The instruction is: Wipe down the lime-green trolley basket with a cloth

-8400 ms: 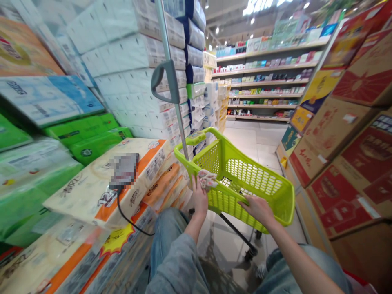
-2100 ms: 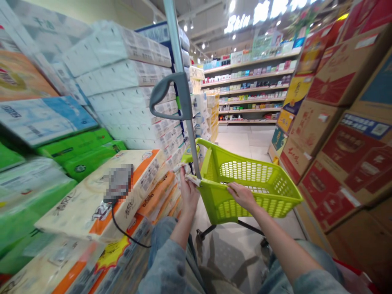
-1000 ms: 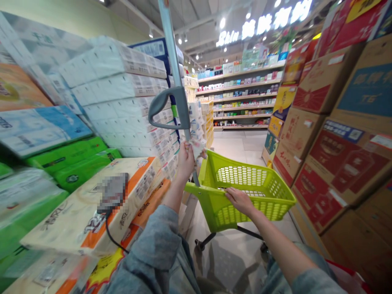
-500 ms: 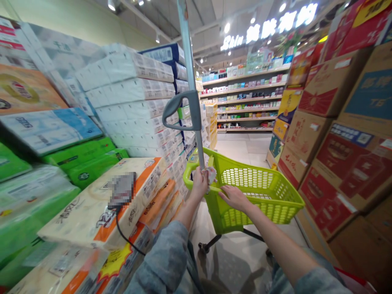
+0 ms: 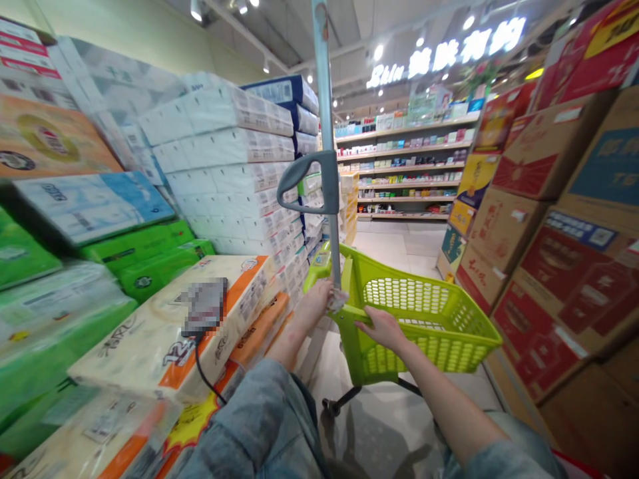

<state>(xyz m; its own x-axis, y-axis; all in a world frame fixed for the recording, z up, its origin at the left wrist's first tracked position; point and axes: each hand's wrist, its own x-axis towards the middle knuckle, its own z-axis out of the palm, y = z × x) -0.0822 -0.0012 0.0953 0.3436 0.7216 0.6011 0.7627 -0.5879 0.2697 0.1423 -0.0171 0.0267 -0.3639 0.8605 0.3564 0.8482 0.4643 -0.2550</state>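
A lime-green shopping cart (image 5: pixel 446 340) stands in front of me, with a metal pole (image 5: pixel 327 120) rising at its near left corner. My left hand (image 5: pixel 314 301) is closed on a crumpled whitish cloth or tissue (image 5: pixel 338 301) at the foot of the pole, by the cart's handle end. Which of the two it is, I cannot tell. My right hand (image 5: pixel 384 329) grips the near side rim of the basket, fingers over the edge and thumb lower down. A grey loop handle (image 5: pixel 312 183) sits partway up the pole.
Tissue packs (image 5: pixel 224 153) are stacked high on the left. A pixelated device (image 5: pixel 204 307) with a black cable lies on a cream tissue pack (image 5: pixel 134 339). Cardboard boxes (image 5: pixel 524 219) line the right side. Stocked shelves (image 5: pixel 404 156) stand beyond the tiled aisle.
My left hand has slid left and down from the pole's foot, bringing the crumpled piece with it. My right hand stays at the basket rim. The view has shifted slightly.
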